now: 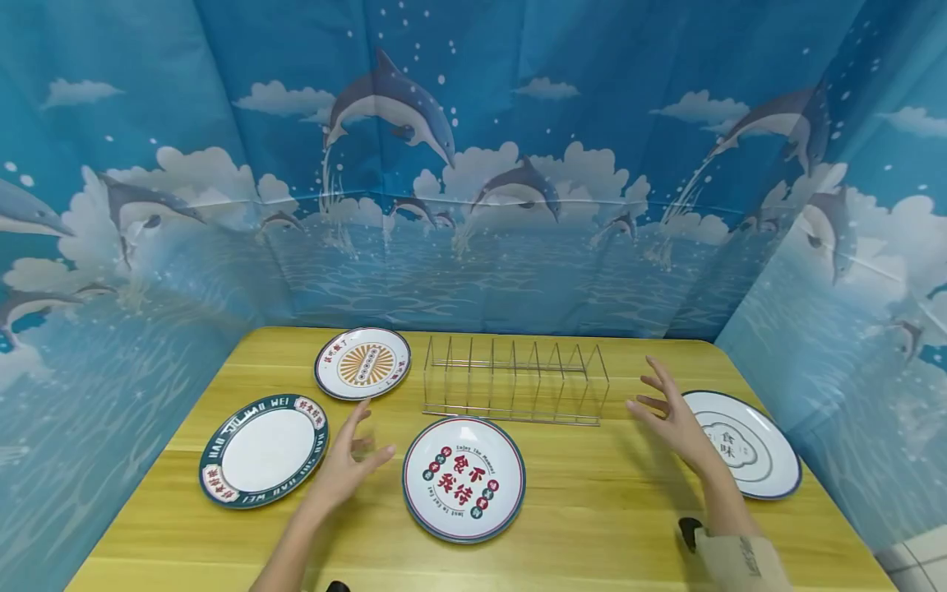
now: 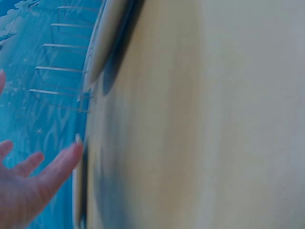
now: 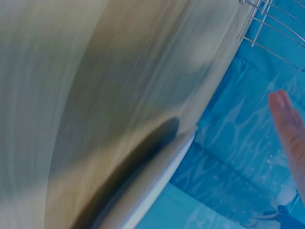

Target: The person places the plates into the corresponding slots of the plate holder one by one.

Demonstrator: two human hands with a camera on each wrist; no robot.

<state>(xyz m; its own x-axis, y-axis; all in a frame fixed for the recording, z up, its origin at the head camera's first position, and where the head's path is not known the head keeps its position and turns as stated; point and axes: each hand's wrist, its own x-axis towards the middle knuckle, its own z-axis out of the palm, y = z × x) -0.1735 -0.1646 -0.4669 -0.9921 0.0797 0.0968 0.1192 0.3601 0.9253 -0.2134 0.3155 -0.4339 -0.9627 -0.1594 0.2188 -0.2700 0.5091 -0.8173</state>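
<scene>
The red-lettered plate point(image 1: 464, 479) lies flat, face up, around the middle of the table point(image 1: 592, 501), just on the near side of a wire rack point(image 1: 515, 367) that stands along the far edge, its slots bare. To its left, the green-rimmed plate point(image 1: 269, 452) lies by the left edge; the sunburst plate point(image 1: 362, 363) sits toward the far left corner, beside the rack. The cloud-motif plate point(image 1: 743, 444) lies by the right edge.

The left hand point(image 1: 348, 460) hangs between the green-rimmed and red-lettered plates, thumb and fingers parted, with nothing in its hold. The right hand point(image 1: 676, 419) is likewise spread and empty, in front of the cloud-motif plate's left side; both seem raised above the table.

The step in hand looks like a reach, with no grasp made. A grasp would call for lowering a hand to a rim and getting fingertips beneath it, since the plates lie flat. Behind the table hangs a dolphin-print curtain point(image 1: 473, 271).
</scene>
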